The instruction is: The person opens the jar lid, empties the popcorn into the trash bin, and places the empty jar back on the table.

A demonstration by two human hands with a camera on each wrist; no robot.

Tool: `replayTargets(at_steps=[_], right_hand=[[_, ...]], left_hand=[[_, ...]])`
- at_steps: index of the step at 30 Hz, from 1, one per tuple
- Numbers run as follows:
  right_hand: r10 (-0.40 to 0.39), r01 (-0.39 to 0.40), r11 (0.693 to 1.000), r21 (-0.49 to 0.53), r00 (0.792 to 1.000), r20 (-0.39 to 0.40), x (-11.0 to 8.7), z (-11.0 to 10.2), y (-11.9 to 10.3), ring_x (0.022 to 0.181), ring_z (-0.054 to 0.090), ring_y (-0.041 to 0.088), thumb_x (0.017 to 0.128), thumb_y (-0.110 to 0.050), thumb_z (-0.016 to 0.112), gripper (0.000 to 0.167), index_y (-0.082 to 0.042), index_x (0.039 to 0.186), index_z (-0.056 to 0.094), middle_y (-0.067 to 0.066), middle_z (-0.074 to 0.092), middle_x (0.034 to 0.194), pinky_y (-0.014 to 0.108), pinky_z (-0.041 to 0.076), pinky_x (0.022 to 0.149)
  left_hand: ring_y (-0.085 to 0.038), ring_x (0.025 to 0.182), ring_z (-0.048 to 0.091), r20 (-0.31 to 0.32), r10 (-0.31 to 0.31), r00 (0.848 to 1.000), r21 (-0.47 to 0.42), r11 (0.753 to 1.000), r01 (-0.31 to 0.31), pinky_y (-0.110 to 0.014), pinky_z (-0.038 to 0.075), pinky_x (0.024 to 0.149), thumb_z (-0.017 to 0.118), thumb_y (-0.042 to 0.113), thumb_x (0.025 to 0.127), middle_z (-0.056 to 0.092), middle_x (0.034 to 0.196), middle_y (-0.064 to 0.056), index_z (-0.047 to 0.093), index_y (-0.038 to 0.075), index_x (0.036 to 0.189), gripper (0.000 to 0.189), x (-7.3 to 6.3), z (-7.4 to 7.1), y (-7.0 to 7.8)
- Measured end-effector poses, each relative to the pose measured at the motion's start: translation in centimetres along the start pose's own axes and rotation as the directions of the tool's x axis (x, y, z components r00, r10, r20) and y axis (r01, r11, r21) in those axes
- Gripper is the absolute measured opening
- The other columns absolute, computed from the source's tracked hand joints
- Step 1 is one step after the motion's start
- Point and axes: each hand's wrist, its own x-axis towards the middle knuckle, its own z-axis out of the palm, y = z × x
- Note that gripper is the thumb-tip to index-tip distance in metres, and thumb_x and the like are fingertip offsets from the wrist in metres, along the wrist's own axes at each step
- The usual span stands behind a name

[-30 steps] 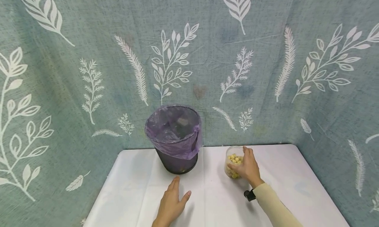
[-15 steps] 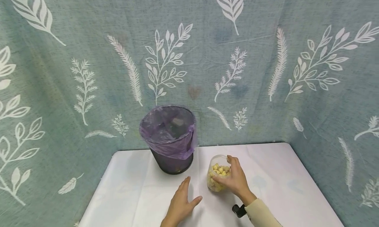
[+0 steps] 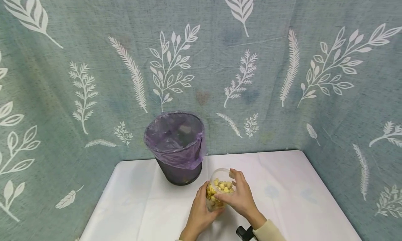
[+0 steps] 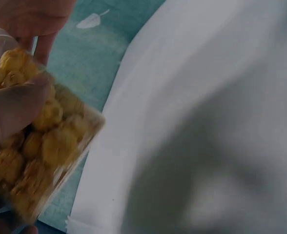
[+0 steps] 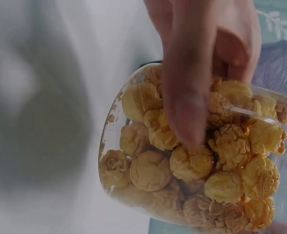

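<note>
Both hands hold a clear plastic jar (image 3: 213,203) of yellow popcorn (image 3: 223,186) over the white table, its mouth uncovered. My left hand (image 3: 201,211) grips the jar's left side and lower part. In the right wrist view that hand's thumb lies across the jar wall (image 5: 116,109), with popcorn (image 5: 151,170) pressed against the plastic. My right hand (image 3: 242,197) grips the jar near its rim from the right. In the left wrist view the jar's base (image 4: 97,119) is tilted, and the right hand (image 4: 31,17) shows by the mouth.
A black bin (image 3: 180,173) with a purple bag liner (image 3: 183,159) stands behind the hands, to the left. Green leaf-patterned cloth (image 3: 213,77) hangs behind and on both sides of the white-covered table (image 3: 282,185). A black device (image 3: 245,233) sits at the right wrist.
My right hand has brought the jar leftward and nearer to me. My left hand, empty before, has moved right and now grips the jar too. The head view has turned slightly right.
</note>
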Motion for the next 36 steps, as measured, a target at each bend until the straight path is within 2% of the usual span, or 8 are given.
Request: replayTargets(at_steps=[7, 12, 16, 20, 27, 33, 36], right_hand=[[-0.020, 0.020, 0.995, 0.096, 1.000, -0.001, -0.8, 0.5, -0.8, 0.137, 0.051, 0.047, 0.072, -0.033, 0.097, 0.104, 0.007, 0.150, 0.042, 0.024, 0.052, 0.143, 0.062, 0.044, 0.111], [-0.034, 0.038, 0.989, 0.145, 0.999, -0.031, -1.1, 1.0, -1.1, 0.138, 0.050, 0.045, 0.074, -0.029, 0.097, 0.103, 0.008, 0.152, 0.040, 0.024, 0.054, 0.141, 0.061, 0.042, 0.113], [-0.046, 0.058, 0.982, 0.180, 0.997, -0.069, -1.2, 1.2, -1.3, 0.136, 0.052, 0.043, 0.076, -0.027, 0.095, 0.098, 0.007, 0.152, 0.042, 0.022, 0.056, 0.141, 0.060, 0.043, 0.113], [-0.042, 0.062, 0.977, 0.203, 0.994, -0.101, -1.3, 1.2, -1.6, 0.134, 0.056, 0.041, 0.076, -0.026, 0.095, 0.093, 0.003, 0.150, 0.046, 0.024, 0.057, 0.141, 0.059, 0.046, 0.111], [-0.022, 0.046, 0.977, 0.209, 0.993, -0.118, -1.4, 0.9, -2.1, 0.125, 0.061, 0.046, 0.073, -0.025, 0.096, 0.090, -0.003, 0.147, 0.051, 0.021, 0.061, 0.140, 0.060, 0.053, 0.101], [-0.025, 0.042, 0.976, 0.211, 0.996, -0.084, -1.4, 0.5, -2.4, 0.123, 0.062, 0.043, 0.072, -0.024, 0.097, 0.090, -0.006, 0.147, 0.052, 0.020, 0.061, 0.141, 0.061, 0.054, 0.099], [-0.062, 0.070, 0.967, 0.246, 0.997, -0.041, -1.3, 0.0, -2.3, 0.125, 0.060, 0.042, 0.071, -0.019, 0.097, 0.090, -0.005, 0.148, 0.052, 0.020, 0.060, 0.142, 0.061, 0.052, 0.101]], left_hand=[[-0.026, 0.123, 0.060, -0.117, 0.066, 0.991, 0.032, 0.998, -0.063, -0.053, 0.053, 0.104, 0.096, 0.050, 0.071, 0.058, 0.137, -0.011, 0.043, -0.001, 0.150, 0.109, 0.4, 0.4, 0.7], [-0.018, 0.110, 0.063, -0.219, 0.138, 0.966, 0.103, 0.988, -0.118, -0.045, 0.059, 0.093, 0.096, 0.055, 0.068, 0.063, 0.126, -0.005, 0.051, 0.002, 0.142, 0.102, 0.4, 0.4, 0.8], [-0.016, 0.106, 0.064, -0.257, 0.184, 0.949, 0.154, 0.977, -0.148, -0.041, 0.060, 0.088, 0.094, 0.061, 0.066, 0.065, 0.121, -0.003, 0.055, 0.003, 0.138, 0.099, 0.4, 0.3, 0.9], [-0.015, 0.103, 0.065, -0.262, 0.216, 0.941, 0.171, 0.970, -0.175, -0.039, 0.061, 0.085, 0.095, 0.060, 0.064, 0.066, 0.118, -0.002, 0.057, 0.003, 0.135, 0.099, 0.5, -0.2, 1.3], [-0.013, 0.102, 0.064, -0.238, 0.209, 0.948, 0.153, 0.972, -0.176, -0.037, 0.060, 0.086, 0.097, 0.057, 0.062, 0.067, 0.117, -0.001, 0.057, 0.004, 0.136, 0.099, 0.7, -0.9, 2.0], [-0.012, 0.101, 0.064, -0.219, 0.213, 0.952, 0.118, 0.974, -0.191, -0.037, 0.060, 0.085, 0.096, 0.058, 0.063, 0.067, 0.118, 0.001, 0.057, 0.004, 0.137, 0.099, 0.6, -1.3, 2.0], [-0.013, 0.103, 0.065, -0.188, 0.203, 0.961, 0.067, 0.979, -0.194, -0.038, 0.060, 0.087, 0.097, 0.056, 0.063, 0.067, 0.121, 0.001, 0.058, 0.004, 0.138, 0.099, 0.7, -1.7, 2.0]])
